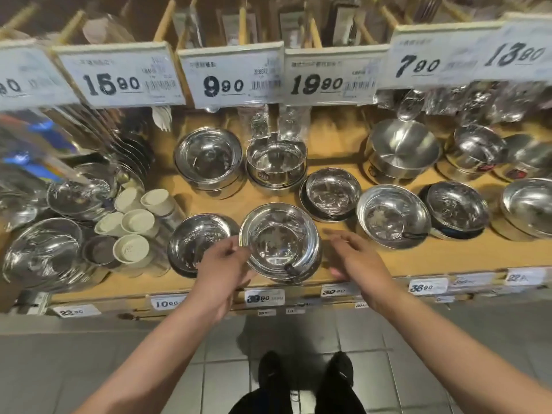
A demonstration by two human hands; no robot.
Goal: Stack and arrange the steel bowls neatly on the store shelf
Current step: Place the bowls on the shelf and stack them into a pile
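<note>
The front bowl [279, 242], a short stack by the look of its doubled rim, sits at the front edge of the shelf [418, 261], and everything else is placed from it. The left hand [222, 265] lies against its left rim, fingers loosely bent; motion blur hides whether they actually pinch the rim, so I cannot tell. The right hand [357, 261] hovers just right of it, fingers relaxed and apart, holding nothing. Touching the front bowl on its left is another bowl [197, 243]; behind and right sits a smaller bowl [331, 194], with more further right. Pale cups [131, 249] cluster well to the left.

Polished steel like this is likely light, rigid and slippery, and nested bowls may slide or clatter apart. The safest hold is probably both hands on opposite rims, thumbs over the lip.
</note>
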